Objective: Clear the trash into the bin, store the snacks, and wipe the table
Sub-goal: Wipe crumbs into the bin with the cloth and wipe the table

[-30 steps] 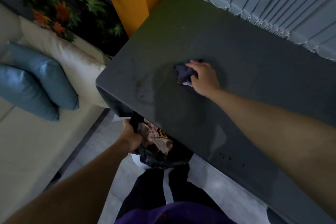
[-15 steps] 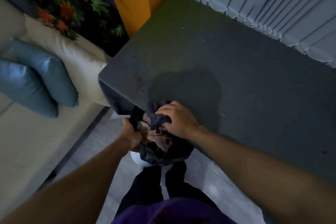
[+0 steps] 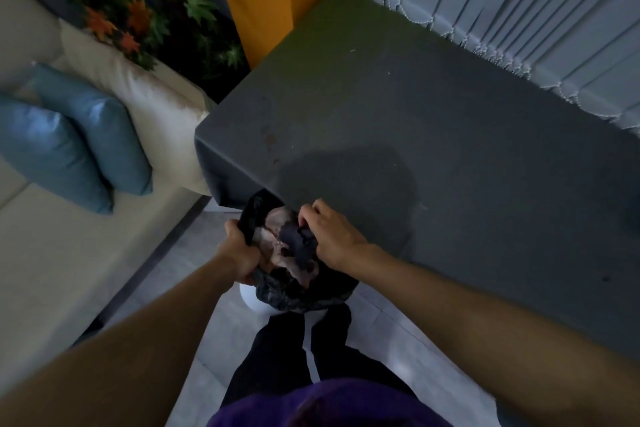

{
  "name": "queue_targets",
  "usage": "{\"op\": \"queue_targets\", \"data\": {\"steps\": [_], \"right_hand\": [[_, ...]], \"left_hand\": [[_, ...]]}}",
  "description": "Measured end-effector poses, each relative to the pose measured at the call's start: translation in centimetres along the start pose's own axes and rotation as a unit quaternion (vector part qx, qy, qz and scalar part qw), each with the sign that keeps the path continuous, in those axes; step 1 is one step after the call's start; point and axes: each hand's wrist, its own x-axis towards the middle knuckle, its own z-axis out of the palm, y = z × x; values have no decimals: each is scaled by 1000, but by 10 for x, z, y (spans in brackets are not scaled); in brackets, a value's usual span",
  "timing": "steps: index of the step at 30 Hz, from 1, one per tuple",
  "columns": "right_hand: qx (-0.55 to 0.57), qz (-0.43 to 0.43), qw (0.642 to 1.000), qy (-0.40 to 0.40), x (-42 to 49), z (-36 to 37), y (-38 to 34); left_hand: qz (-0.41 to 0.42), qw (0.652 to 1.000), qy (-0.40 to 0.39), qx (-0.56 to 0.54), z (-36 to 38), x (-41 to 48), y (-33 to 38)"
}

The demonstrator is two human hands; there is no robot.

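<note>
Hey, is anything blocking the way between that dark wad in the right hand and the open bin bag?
Nothing visible blocks it. The right hand holds the dark wad directly over the mouth of the bin bag, which the left hand grips open; only trash already inside lies below.

Looking from the head steeply down and slightly forward, close above the left hand point(image 3: 239, 255) and right hand point(image 3: 334, 241) at the table point(image 3: 450, 156) edge.

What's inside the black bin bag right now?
Crumpled pale trash, with a dark cloth held over it by the right hand. The left hand grips the rim of the black bag. Anything deeper is hidden under cloth and hand.
</note>
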Motion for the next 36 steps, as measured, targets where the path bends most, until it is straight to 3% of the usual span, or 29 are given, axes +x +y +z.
{"op": "queue_targets", "data": {"steps": [6,11,14,16,18,20,24,27,29,32,34,36], "right_hand": [[-114,27,993,-14,-1,1,-2],[-53,-4,998,21,-5,9,5],[19,0,993,120,-2,7,15],[62,8,971,230,4,4,22],[107,56,949,290,10,-3,29],[128,92,953,259,15,-8,33],[100,-13,992,70,10,3,27],[37,-45,998,26,2,14,22],[52,-38,996,67,-1,17,23],[144,8,960,238,4,11,29],[131,66,933,328,17,-1,37],[51,128,941,309,29,-10,47]], "left_hand": [[3,1000,2,7,-5,-4,-1],[12,1000,9,19,-3,-8,2],[14,1000,13,15,-3,-8,2],[9,1000,9,1,-3,-10,3],[4,1000,6,-4,-3,-10,5],[2,1000,2,-5,-4,-10,5],[6,1000,3,-2,-6,-9,6],[3,1000,0,-6,-8,-9,7],[4,1000,1,-2,-9,-9,7],[4,1000,-1,-4,-11,-5,5],[3,1000,-3,-3,-11,-4,6],[2,1000,-1,-4,-12,-1,7]]}}
